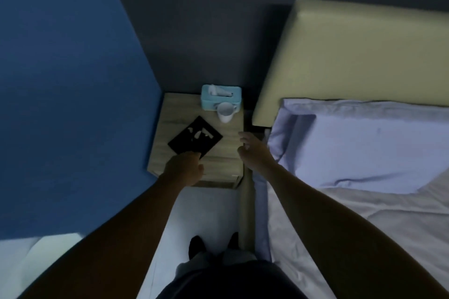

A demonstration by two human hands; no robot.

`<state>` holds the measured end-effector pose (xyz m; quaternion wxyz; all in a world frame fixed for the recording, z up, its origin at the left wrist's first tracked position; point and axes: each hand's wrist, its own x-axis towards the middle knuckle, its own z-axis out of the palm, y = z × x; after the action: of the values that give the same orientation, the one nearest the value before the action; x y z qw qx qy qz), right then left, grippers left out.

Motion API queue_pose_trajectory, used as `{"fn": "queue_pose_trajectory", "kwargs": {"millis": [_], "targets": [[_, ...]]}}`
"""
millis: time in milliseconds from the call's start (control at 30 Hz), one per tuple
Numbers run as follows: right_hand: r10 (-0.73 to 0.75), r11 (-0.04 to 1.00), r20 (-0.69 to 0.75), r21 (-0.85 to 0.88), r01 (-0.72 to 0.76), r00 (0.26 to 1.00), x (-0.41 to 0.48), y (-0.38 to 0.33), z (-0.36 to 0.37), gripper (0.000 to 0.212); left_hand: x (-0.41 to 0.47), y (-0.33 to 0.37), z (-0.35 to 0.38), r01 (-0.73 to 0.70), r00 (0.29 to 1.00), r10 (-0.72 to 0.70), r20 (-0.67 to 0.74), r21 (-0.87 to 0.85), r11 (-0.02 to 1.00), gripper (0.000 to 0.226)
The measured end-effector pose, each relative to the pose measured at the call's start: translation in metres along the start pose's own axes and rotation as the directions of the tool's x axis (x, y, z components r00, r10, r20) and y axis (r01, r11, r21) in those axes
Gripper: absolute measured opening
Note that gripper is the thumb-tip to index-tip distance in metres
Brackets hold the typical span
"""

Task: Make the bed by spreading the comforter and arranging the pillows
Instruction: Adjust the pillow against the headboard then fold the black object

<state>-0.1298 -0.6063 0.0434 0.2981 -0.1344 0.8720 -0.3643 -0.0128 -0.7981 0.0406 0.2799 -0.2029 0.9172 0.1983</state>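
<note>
A lavender pillow lies flat at the head of the bed, against the cream headboard. Below it a wrinkled pale comforter covers the mattress. My right hand hovers at the pillow's left edge, over the gap between bed and nightstand; its fingers are loosely curled and hold nothing. My left hand is over the nightstand's front, back toward me, fingers loosely bent at the near corner of a black pad. No grip on the pad shows.
The wooden nightstand stands in the corner between the blue wall and the bed. It carries a light blue tissue box and a white cup. I stand on pale floor in the narrow strip beside the bed.
</note>
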Motion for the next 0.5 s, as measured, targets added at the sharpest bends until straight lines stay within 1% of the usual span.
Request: {"fn": "queue_pose_trajectory", "kwargs": {"millis": [67,167,267,367,500], "targets": [[-0.033,0.992,0.063,-0.117,0.041,0.997,0.003,-0.010,0.014,0.056,-0.003,-0.020,0.002,0.022,1.000,-0.022,-0.011,-0.017,1.000,0.058],[-0.059,0.945,0.135,-0.312,0.099,0.989,0.014,-0.014,0.028,0.060,0.000,-0.041,0.006,0.043,0.999,-0.044,-0.009,-0.073,0.996,0.057],[-0.110,0.885,0.195,-0.426,0.185,0.975,0.028,-0.015,0.040,0.058,0.004,-0.050,0.011,0.038,0.999,-0.041,-0.013,-0.155,0.987,0.057],[-0.139,0.838,0.242,-0.488,0.244,0.960,0.047,-0.014,0.050,0.058,0.015,-0.057,0.015,0.046,0.998,-0.054,-0.031,-0.219,0.975,0.056],[-0.157,0.810,0.312,-0.502,0.303,0.937,0.088,-0.006,0.072,0.059,0.046,-0.068,0.020,0.086,0.993,-0.105,-0.053,-0.282,0.956,0.054]]}}
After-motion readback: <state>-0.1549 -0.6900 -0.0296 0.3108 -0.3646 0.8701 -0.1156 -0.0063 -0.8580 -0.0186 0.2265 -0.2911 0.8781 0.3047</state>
